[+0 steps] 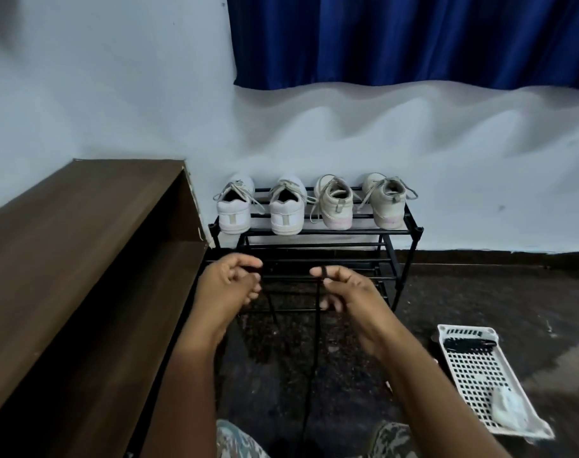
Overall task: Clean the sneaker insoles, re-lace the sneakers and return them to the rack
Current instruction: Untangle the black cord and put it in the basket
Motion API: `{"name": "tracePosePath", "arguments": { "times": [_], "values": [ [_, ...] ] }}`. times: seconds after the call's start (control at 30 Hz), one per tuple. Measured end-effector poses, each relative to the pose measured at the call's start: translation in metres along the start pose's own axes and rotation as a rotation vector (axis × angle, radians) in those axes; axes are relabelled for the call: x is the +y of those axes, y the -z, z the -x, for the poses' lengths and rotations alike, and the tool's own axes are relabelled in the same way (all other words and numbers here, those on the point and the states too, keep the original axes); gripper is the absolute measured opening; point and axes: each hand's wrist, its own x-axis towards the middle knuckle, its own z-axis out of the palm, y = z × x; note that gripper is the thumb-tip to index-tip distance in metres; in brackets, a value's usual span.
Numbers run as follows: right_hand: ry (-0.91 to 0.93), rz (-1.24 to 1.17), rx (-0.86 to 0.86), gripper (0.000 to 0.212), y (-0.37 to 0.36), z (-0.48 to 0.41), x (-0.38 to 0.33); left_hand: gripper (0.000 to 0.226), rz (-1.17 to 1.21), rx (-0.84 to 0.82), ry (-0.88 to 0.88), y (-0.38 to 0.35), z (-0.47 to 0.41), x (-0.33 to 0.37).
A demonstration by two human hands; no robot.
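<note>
Cool, bluish light is washing the wall (116, 94), and the whole scene is running dim. The curtain (413, 38) is casting a soft, wavy shadow just below its hem. The floor (480, 292) is sinking into murk, and the black lace (317, 312) is all but vanishing against it. Wide-angle distortion is bowing the wooden ledge (66, 226) at the left edge, while the top left corner is smearing into blur.
</note>
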Motion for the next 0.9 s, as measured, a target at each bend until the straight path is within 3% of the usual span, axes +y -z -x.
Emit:
{"name": "tracePosePath", "arguments": {
  "times": [0.1,0.17,0.27,0.33,0.37,0.43,0.5,0.57,0.7,0.9],
  "values": [
    [-0.05,0.185,0.012,0.017,0.011,-0.008,0.011,0.029,0.167,0.137,-0.048,0.017,0.0,0.007],
    [-0.025,0.632,0.051,0.012,0.019,-0.017,0.022,0.03,0.29,0.132,-0.095,0.028,0.001,0.013],
    [-0.086,1.297,0.073,0.032,0.017,-0.021,0.026,0.026,0.314,0.069,-0.166,0.031,0.005,0.019],
    [0.008,1.433,0.06,0.055,0.008,-0.022,0.026,0.022,0.312,-0.001,-0.193,0.027,0.008,0.022],
    [0.135,1.375,0.024,0.063,0.002,-0.02,0.024,0.02,0.32,-0.046,-0.204,0.023,0.009,0.024],
    [0.381,0.93,-0.141,0.062,-0.014,-0.019,0.023,0.018,0.303,-0.143,-0.216,0.016,0.009,0.026],
    [0.423,0.393,-0.287,0.04,-0.034,-0.016,0.027,0.019,0.226,-0.232,-0.212,0.008,0.007,0.026],
    [0.39,0.125,-0.317,0.028,-0.046,-0.016,0.026,0.02,0.159,-0.287,-0.204,0.002,0.007,0.025],
    [0.34,-0.018,-0.262,0.02,-0.039,-0.02,0.02,0.027,0.223,-0.138,-0.275,0.004,0.003,0.027],
    [0.261,0.025,-0.248,0.027,-0.011,-0.028,0.019,0.027,0.738,0.161,-0.369,0.042,-0.006,0.03]
  ]
}}
